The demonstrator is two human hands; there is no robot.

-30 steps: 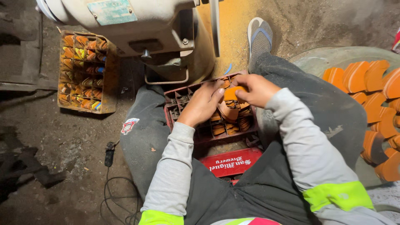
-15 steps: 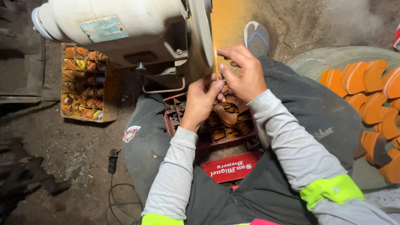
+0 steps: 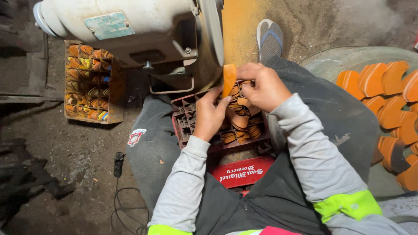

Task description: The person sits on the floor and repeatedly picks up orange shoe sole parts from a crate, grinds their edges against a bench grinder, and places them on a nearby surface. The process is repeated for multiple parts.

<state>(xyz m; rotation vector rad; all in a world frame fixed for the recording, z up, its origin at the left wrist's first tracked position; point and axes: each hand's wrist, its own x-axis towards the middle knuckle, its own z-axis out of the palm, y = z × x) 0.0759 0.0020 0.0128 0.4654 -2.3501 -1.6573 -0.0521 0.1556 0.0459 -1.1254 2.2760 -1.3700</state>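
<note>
Both hands pinch one orange piece (image 3: 229, 78) against the edge of the grinding wheel (image 3: 214, 39); the left hand (image 3: 210, 115) presses it with thumb and fingertips from just below the wheel; the right hand (image 3: 263, 87) curls its fingers around it from beside the wheel; a red crate (image 3: 191, 115) of similar pieces sits below the wheel, between the knees; a wooden box (image 3: 91, 82) stands well apart, beyond the motor (image 3: 122, 30).
</note>
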